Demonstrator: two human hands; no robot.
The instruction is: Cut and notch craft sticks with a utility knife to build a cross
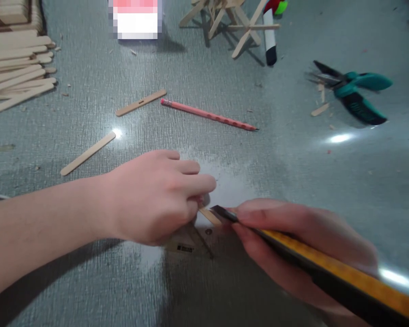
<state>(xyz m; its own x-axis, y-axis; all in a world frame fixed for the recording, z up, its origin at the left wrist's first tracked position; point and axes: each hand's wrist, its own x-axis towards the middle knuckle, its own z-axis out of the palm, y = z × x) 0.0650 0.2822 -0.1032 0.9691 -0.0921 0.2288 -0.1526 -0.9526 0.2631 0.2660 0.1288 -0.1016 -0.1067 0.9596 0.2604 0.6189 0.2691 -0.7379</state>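
My left hand (163, 193) is closed, its fingers curled down on a wooden craft stick (210, 216) that pokes out beyond the fingertips. In my right hand (293, 240) is a yellow and black utility knife (313, 259), gripped close to its blade. The dark blade tip meets the stick or lies just over it; which, I cannot tell. Under the stick lies a clear plastic piece (187, 245) with a small black label, partly covered by my left hand.
Two loose craft sticks (88, 153) and a pink pencil (209, 114) lie beyond my hands. Green-handled pliers (356, 93) rest right, among wood scraps. Stick piles (17, 72) fill the far left. A stick structure (247, 28), a marker (270, 38) and a blurred box (137, 20) stand behind.
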